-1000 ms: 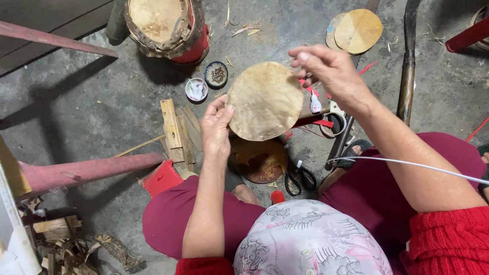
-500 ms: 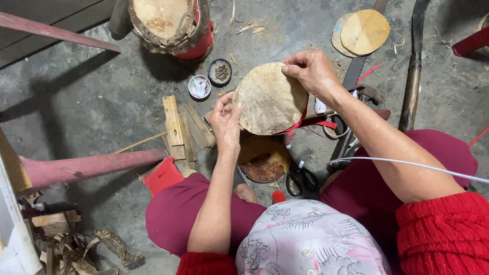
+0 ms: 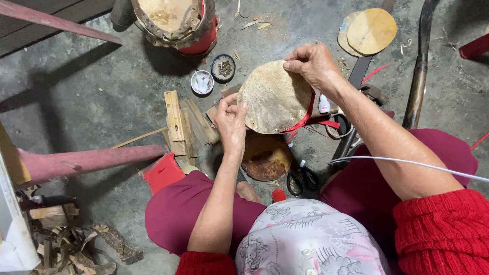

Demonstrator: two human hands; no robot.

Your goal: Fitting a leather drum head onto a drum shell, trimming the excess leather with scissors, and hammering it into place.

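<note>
Both my hands hold a round, mottled tan hide disc (image 3: 272,97) above the floor in front of my knees. My left hand (image 3: 232,122) pinches its left edge. My right hand (image 3: 311,63) grips the top right rim. A red strip (image 3: 305,118) curves along the disc's right edge and trails below it. Under the disc sits a round rusty brown dish (image 3: 266,158). Black scissors (image 3: 301,178) lie next to the dish on the right.
A red drum with a hide top (image 3: 175,20) stands at the top. Two small round tins (image 3: 213,75) lie near it. Short wood pieces (image 3: 183,125) lie left of my hand. More tan discs (image 3: 368,30), a saw blade (image 3: 359,76) and a dark curved pole (image 3: 417,76) lie right.
My right hand has come down from above the disc and closed on its top right rim. The disc has shifted slightly, and my left hand keeps its hold on the left edge.
</note>
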